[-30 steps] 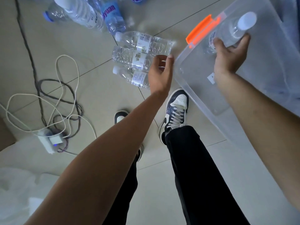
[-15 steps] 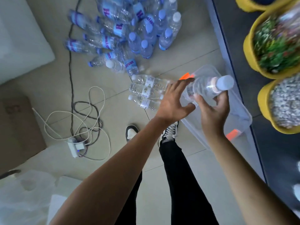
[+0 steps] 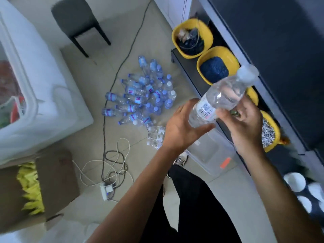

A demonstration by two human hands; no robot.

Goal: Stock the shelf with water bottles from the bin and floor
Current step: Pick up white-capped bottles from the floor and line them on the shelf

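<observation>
A clear water bottle (image 3: 222, 97) with a white cap is held up at a tilt, cap toward the dark shelf unit (image 3: 273, 50) on the right. My right hand (image 3: 245, 127) grips its lower body. My left hand (image 3: 182, 127) cups the bottle's base, thumb under it and fingers touching the side. Below the hands lies the clear plastic bin (image 3: 213, 155) with an orange clip. A heap of blue-capped bottles (image 3: 143, 97) covers the floor, and a few clear white-capped bottles (image 3: 156, 135) lie next to the bin.
Yellow bowls (image 3: 192, 39) of small goods line the low shelf. White cups (image 3: 294, 185) sit at the lower right. Cables and a power strip (image 3: 105, 188) trail on the floor. A dark stool (image 3: 77, 20), a white chest (image 3: 35, 85) and a cardboard box (image 3: 54, 179) stand to the left.
The bottle has come up out of the bin toward the shelf, and my view has lifted with it. My left hand has closed in under its base.
</observation>
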